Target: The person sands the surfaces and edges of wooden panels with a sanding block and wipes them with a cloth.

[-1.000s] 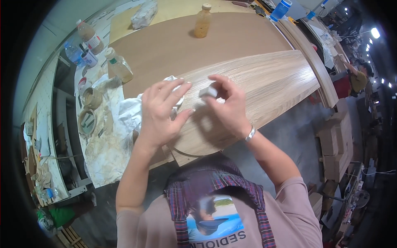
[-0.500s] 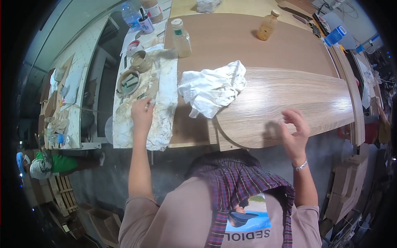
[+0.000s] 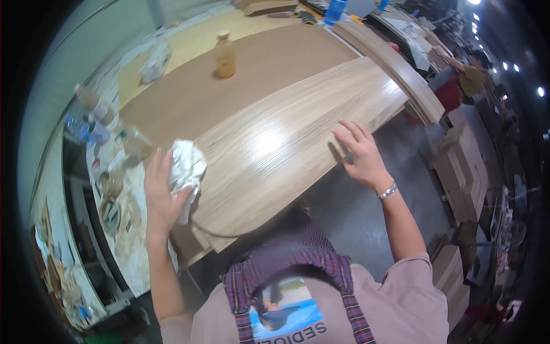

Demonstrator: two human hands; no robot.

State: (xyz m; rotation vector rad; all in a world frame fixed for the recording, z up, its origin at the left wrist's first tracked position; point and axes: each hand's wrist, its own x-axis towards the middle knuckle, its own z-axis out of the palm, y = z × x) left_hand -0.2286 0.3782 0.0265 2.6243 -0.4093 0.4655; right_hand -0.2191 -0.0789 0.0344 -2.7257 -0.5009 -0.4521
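Observation:
At the left end of a wood-grain panel, my left hand is closed on a bunched white cloth. Its thumb lies across the cloth's lower part, and the cloth hides some of the grip. My right hand is open by the panel's near edge, fingers stretched and nothing in them. Whether its fingertips touch the panel I cannot tell. The panel has a rounded near-left corner and lies over a brown board.
An amber bottle stands on the brown board. Left of the cloth are a clear bottle, a glass jar and a round container on stained paper. Long boards lie past the panel's far end. Another person stands farther right.
My view has turned to the right. My left hand has gone from the stained paper to the white cloth and bunched it. My right hand stays open by the panel's near edge.

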